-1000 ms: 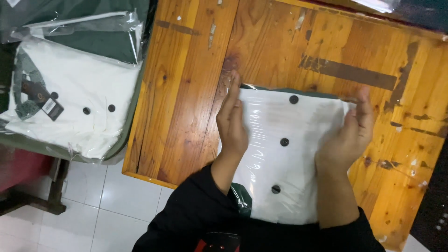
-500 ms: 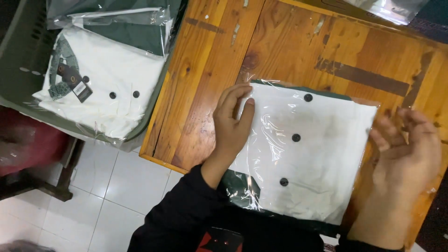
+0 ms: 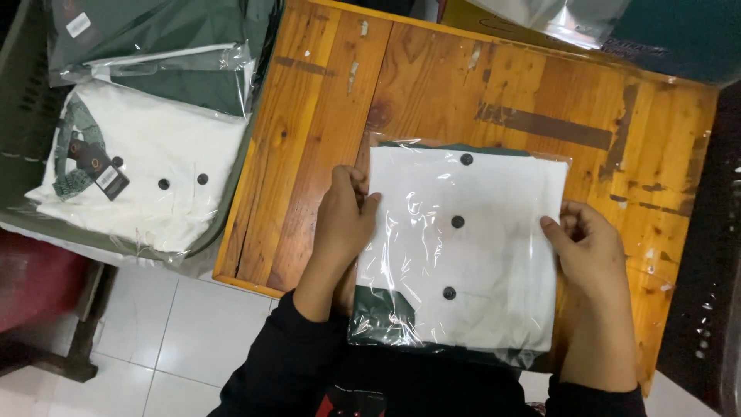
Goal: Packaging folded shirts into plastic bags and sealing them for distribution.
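I see the bagged shirt (image 3: 463, 247), a folded white garment with three dark buttons down its front and a green edge, sealed in a clear plastic bag, lying flat on the wooden table (image 3: 309, 139) near the table's front edge. My left hand (image 3: 343, 224) grips the left edge of the bag, fingers curled over the plastic and thumb on top. My right hand (image 3: 590, 255) grasps the right edge, thumb pressed on the upper face and fingers tucked beneath the package. Both hands are closed on the package from opposite sides. To the left of the table, just beside it, stands a grey crate (image 3: 23, 116) holding another white buttoned shirt (image 3: 147, 181) with a dark hang tag (image 3: 104, 174), and a stack of dark green bagged garments (image 3: 154, 46) behind it. White floor tiles (image 3: 154, 332) show below the crate.
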